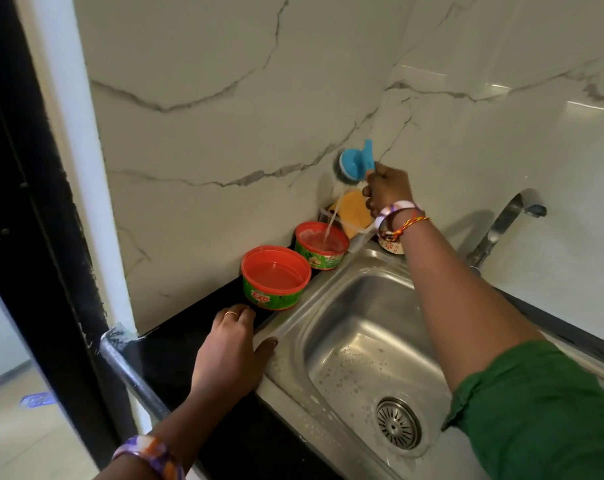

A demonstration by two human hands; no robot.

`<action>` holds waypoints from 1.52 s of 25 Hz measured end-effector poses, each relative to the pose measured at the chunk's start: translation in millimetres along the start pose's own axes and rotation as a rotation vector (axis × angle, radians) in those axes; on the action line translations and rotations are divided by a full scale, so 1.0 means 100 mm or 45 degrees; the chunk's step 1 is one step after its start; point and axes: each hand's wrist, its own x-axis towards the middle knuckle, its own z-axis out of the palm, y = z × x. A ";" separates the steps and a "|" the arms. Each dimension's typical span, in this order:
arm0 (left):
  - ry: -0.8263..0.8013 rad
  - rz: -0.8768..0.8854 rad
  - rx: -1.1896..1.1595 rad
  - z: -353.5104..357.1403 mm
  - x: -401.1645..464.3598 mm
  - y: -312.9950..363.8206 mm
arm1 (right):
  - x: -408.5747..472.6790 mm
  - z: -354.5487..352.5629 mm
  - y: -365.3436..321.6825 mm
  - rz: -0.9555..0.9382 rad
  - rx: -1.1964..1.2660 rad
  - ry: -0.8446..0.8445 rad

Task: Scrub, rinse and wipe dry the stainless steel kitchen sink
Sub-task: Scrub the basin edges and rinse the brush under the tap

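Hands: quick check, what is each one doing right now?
Left hand: open, fingers flat on the counter at the sink edge.
Right hand: closed on the blue scrubber, held above a tub.

Round scrubber with blue plastic handle (357, 161); yellow rectangular sponge (354, 211); two round green tubs with orange-red rims, near one (274, 278) printed with a red label, far one (322, 244); silver-grey stainless steel sink (356, 327); white marble-pattern wall (224, 116) with grey veins; black countertop (189, 341); green sleeve (542, 410)
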 end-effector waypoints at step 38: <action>0.076 -0.012 0.120 0.11 0.05 0.02 | -1.35 -0.36 1.55 -0.391 -0.423 -0.593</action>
